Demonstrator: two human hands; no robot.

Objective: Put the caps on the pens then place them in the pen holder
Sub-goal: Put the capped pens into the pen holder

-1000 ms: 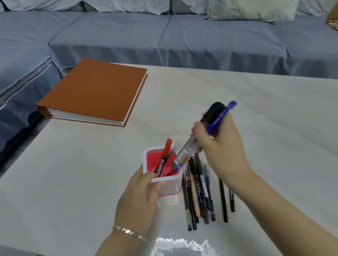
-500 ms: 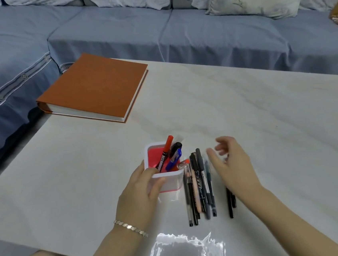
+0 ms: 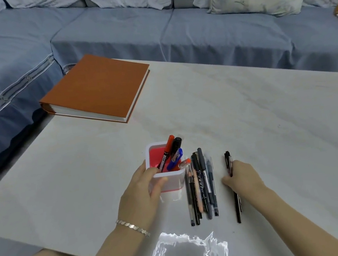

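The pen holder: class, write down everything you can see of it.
The pen holder is a square tub with rounded corners, a white rim, cloudy see-through walls and a red inside. It stands upright on the table, gripped at its near left side by the left hand. A red marker, a black marker, a blue pen and an orange-capped pen lean inside it.
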